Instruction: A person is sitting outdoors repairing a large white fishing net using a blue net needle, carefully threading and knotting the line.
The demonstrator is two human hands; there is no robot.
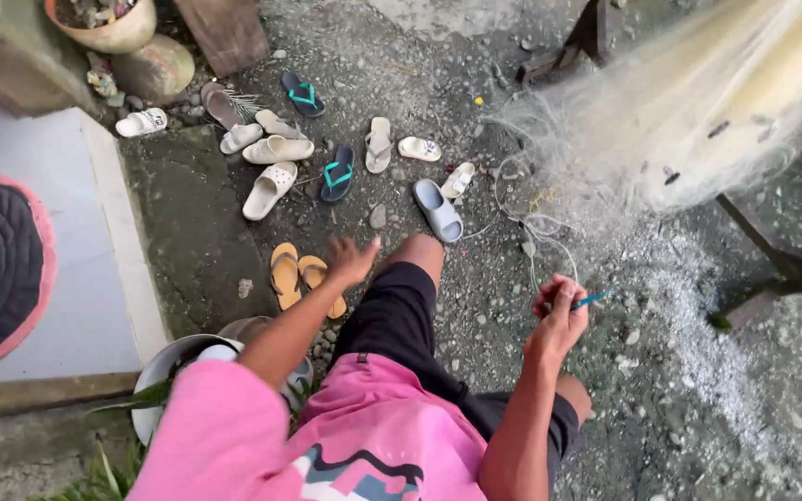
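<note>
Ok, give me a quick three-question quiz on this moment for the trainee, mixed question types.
1. True or false: the right hand holds a thin blue tool.
2. Multiple choice: the left hand is A) gripping the pale fishing net, B) open and empty, above the knee, C) holding a yellow flip-flop.
3. Fill in: the pair of footwear nearest the left hand, the yellow flip-flops, lies on the ____ ground.

Key: 1 true. 2 B, the fingers are spread with nothing in them. 3 gravel.
</note>
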